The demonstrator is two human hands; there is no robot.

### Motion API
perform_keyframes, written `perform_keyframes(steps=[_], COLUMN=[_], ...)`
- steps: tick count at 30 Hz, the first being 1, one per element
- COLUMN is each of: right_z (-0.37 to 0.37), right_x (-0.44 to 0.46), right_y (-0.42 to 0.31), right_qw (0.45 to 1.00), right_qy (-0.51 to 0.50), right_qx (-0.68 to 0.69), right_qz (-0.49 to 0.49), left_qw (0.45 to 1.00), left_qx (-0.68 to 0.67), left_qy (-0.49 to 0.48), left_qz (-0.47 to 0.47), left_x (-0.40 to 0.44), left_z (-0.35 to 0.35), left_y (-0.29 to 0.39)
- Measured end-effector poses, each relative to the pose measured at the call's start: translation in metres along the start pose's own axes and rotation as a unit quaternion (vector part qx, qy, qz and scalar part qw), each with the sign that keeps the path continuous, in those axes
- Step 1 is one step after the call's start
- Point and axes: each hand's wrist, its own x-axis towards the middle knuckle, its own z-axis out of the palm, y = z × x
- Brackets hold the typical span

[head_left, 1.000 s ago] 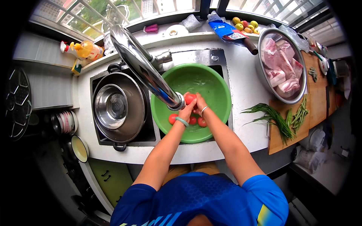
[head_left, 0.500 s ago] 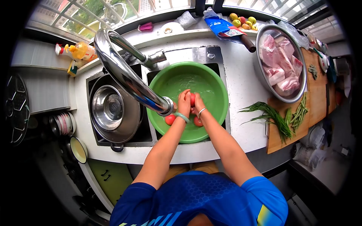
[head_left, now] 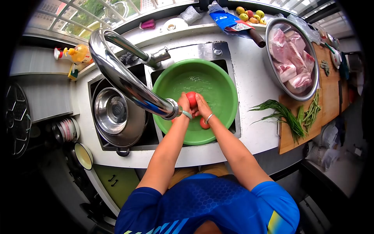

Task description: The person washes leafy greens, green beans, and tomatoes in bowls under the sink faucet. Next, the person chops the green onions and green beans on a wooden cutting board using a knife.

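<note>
A red tomato point(head_left: 191, 99) sits between my two hands, over a green basin point(head_left: 233, 91) of water set in the sink. My left hand point(head_left: 184, 103) presses on its left side, partly behind the tap's spout. On the other side, the fingers of my right hand point(head_left: 202, 106) curve round it. Close to my right wrist, a second tomato point(head_left: 204, 123) lies in the water. Just a sliver of another tomato point(head_left: 173, 121) shows beside my left wrist. A chrome tap point(head_left: 134, 84) arches over the basin's left edge.
Left of the basin, a metal bowl point(head_left: 111, 110) sits in a large pot point(head_left: 134, 134). A steel bowl point(head_left: 269, 58) of raw meat point(head_left: 290, 58) stands at right, near a cutting board point(head_left: 290, 142) with green chives point(head_left: 286, 117) and beans point(head_left: 311, 113). A knife handle point(head_left: 256, 38) juts from the sill.
Both hands have shifted slightly left with the tomato, which now shows more fully between them. The tomato by my left wrist is more hidden. The whole view has tilted a little.
</note>
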Motion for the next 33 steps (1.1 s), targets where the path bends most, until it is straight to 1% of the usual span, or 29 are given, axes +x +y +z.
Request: perform_keyframes(steps=[1, 2, 3, 4, 5, 6, 7, 8, 9, 10, 11, 13, 14, 15, 16, 17, 18, 19, 20, 22, 23, 24, 25, 26, 27, 29, 30, 32, 33], right_z=[-0.002, -0.003, -0.006, -0.011, -0.014, -0.016, -0.019, -0.021, -0.03, -0.04, -0.041, -0.041, -0.033, -0.02, -0.005, 0.011, 0.015, 0.017, 0.015, 0.003, -0.002, -0.005, -0.01, -0.02, -0.031, -0.04, -0.043, -0.04, -0.037], right_x=[0.003, 0.006, 0.013, 0.018, 0.024, 0.029, 0.029, 0.029, 0.041, 0.051, 0.049, 0.042, 0.034, 0.028, 0.023, 0.023, 0.019, 0.015, 0.016, 0.029, 0.033, 0.032, 0.035, 0.039, 0.041, -0.01, -0.032, -0.074, -0.082], right_y=[0.0, 0.0, 0.001, 0.001, 0.0, -0.004, -0.012, -0.02, -0.012, -0.002, -0.002, -0.01, -0.011, -0.005, 0.005, 0.018, 0.015, 0.01, 0.0, -0.022, -0.033, -0.048, -0.056, -0.055, -0.051, -0.077, -0.079, -0.066, -0.045], right_qw=[0.999, 0.999, 0.998, 0.995, 0.989, 0.981, 0.964, 0.926, 0.915, 0.896, 0.896, 0.898, 0.937, 0.929, 0.919, 0.909, 0.924, 0.937, 0.937, 0.946, 0.946, 0.939, 0.931, 0.916, 0.893, 0.831, 0.798, 0.771, 0.73], right_qy=[-0.032, -0.007, -0.007, -0.022, -0.035, -0.033, 0.0, 0.032, 0.078, 0.123, 0.123, 0.139, 0.068, 0.044, 0.018, 0.022, 0.039, 0.055, 0.055, -0.008, -0.008, 0.016, 0.043, 0.07, 0.097, 0.13, 0.126, -0.069, -0.127], right_qx=[0.006, 0.024, 0.024, -0.003, -0.028, -0.139, -0.26, -0.375, -0.38, -0.383, -0.383, -0.307, -0.273, -0.278, -0.281, -0.285, -0.278, -0.271, -0.27, -0.324, -0.323, -0.343, -0.362, -0.379, -0.394, -0.512, -0.566, -0.632, -0.67], right_qz=[0.025, 0.049, 0.051, 0.095, 0.138, 0.131, 0.049, -0.034, -0.111, -0.188, -0.187, -0.283, -0.206, -0.242, -0.276, -0.303, -0.26, -0.215, -0.215, -0.023, -0.023, -0.025, -0.029, -0.111, -0.193, -0.176, -0.162, -0.043, -0.044], left_qw=[0.999, 0.987, 0.988, 0.924, 0.91, 0.894, 0.877, 0.849, 0.814, 0.849, 0.85, 0.681, 0.716, 0.716, 0.782, 0.84, 0.864, 0.863, 0.91, 0.886, 0.886, 0.799, 0.688, 0.724, 0.724, 0.499, 0.412, 0.407, 0.398], left_qx=[0.006, 0.039, 0.039, 0.171, 0.198, 0.225, 0.25, 0.331, 0.409, 0.403, 0.403, 0.518, 0.487, 0.486, 0.435, 0.38, 0.415, 0.416, 0.349, 0.399, 0.4, 0.487, 0.561, 0.587, 0.587, 0.761, 0.804, 0.815, 0.829], left_qy=[-0.043, -0.088, -0.086, 0.001, 0.007, 0.015, 0.024, 0.03, 0.036, 0.047, 0.047, 0.161, 0.159, 0.158, 0.147, 0.136, 0.139, 0.139, 0.084, -0.055, -0.055, -0.049, -0.044, -0.068, -0.069, -0.185, -0.205, -0.207, -0.208], left_qz=[0.026, 0.127, 0.126, 0.342, 0.365, 0.387, 0.409, 0.41, 0.41, 0.338, 0.337, 0.492, 0.474, 0.475, 0.421, 0.363, 0.249, 0.249, 0.208, 0.231, 0.231, 0.349, 0.459, 0.356, 0.356, 0.371, 0.378, 0.356, 0.333], left_x=[-0.005, -0.011, 0.001, 0.025, 0.029, 0.034, 0.031, 0.031, 0.021, 0.005, 0.01, 0.027, 0.034, 0.039, 0.043, 0.043, 0.028, 0.02, 0.011, -0.01, -0.015, -0.021, -0.029, -0.038, -0.049, -0.073, -0.078, -0.068, -0.061], left_z=[-0.001, -0.001, -0.002, -0.009, -0.015, -0.021, -0.023, -0.026, -0.022, -0.014, -0.019, -0.034, -0.039, -0.037, -0.032, -0.029, -0.021, -0.023, -0.027, -0.035, -0.044, -0.054, -0.06, -0.065, -0.065, -0.068, -0.071, -0.064, -0.061], left_y=[-0.003, -0.009, -0.022, -0.043, -0.046, -0.048, -0.046, -0.039, -0.024, -0.006, 0.0, 0.009, 0.012, 0.009, 0.002, -0.003, 0.002, -0.003, -0.01, -0.002, 0.002, 0.004, 0.01, 0.017, 0.016, 0.002, -0.007, -0.02, -0.026])
